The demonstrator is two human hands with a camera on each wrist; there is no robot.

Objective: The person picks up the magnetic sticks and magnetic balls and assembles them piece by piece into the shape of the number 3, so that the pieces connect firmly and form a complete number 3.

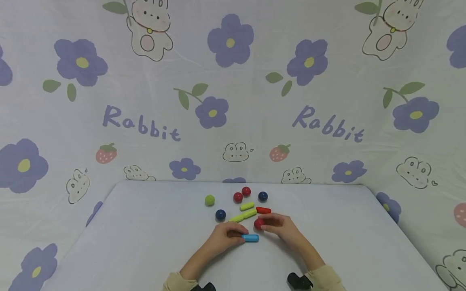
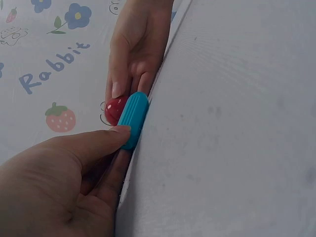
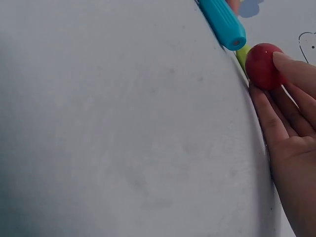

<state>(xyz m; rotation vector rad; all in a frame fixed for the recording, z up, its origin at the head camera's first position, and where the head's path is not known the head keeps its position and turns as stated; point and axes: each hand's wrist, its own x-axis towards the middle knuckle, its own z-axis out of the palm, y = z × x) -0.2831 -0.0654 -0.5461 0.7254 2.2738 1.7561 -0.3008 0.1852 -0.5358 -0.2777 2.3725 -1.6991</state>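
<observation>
Head view: at the table (image 1: pixel 145 234), the left hand (image 1: pixel 223 238) pinched a blue stick (image 1: pixel 251 238) by one end, the other bare; beyond, the right hand (image 1: pixel 285 227) pinched a red ball (image 1: pixel 258 224), probably against rolling.

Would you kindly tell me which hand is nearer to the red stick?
Right. The right hand is just on the near side of the red stick, while the left hand is farther off, towards the near left.
</observation>
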